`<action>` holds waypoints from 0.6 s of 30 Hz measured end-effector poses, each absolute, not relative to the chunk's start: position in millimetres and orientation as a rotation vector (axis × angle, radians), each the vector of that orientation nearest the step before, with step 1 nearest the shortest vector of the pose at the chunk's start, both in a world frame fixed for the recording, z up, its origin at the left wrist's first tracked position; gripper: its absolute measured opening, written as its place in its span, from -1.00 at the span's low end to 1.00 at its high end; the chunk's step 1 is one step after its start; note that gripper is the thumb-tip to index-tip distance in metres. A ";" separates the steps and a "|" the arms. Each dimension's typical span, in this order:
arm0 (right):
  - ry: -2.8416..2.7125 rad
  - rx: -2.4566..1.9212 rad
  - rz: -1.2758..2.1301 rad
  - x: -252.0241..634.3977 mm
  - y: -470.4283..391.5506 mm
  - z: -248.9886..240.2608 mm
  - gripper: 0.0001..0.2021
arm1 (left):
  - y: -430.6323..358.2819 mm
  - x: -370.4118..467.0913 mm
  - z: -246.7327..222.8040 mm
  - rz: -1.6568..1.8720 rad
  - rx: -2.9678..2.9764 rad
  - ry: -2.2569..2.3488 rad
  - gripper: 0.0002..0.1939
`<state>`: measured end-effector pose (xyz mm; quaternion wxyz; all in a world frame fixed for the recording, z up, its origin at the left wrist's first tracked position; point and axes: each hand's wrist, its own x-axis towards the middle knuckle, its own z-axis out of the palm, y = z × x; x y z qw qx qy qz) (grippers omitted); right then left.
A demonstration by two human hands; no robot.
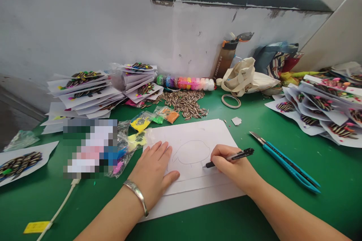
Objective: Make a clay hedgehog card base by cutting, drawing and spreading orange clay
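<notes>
At the bottom centre of the frame, the right hand grips a black pen in a writing hold, its tip touching a white sheet at the lower right edge of a faint rounded outline. The left hand lies flat and open on the sheet's left part, fingers spread toward the outline, a silver bangle on the wrist. The sheet rests on another sheet, whose edge shows below it, on the green table.

To draw this line well, I judge the left hand should press evenly so the top sheet does not slide over the one beneath, and the pen should move in short, light strokes that join the curve cleanly. Keeping the right wrist resting on the paper would steady the tip.

Just right of the sheet lies a blue knife, blade toward the upper left, apart from the right hand. Above the sheet sit a heap of sunflower seeds, small bags of coloured material and a row of coloured pots against the wall. Stacks of finished cards fill the upper left; more cards spread at the right.
</notes>
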<state>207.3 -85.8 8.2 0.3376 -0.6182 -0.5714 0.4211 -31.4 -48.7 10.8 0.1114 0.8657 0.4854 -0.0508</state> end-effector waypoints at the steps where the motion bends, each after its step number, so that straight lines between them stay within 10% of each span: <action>1: -1.496 -1.613 1.097 206.9 -85.9 7.9 -0.85 | -48.6 -31.1 11.0 -0.155 2.542 1.428 -0.35; 18: -1.518 -1.597 0.996 202.9 -88.4 8.2 -0.87 | -48.1 -30.0 12.1 -0.158 2.521 1.430 -0.35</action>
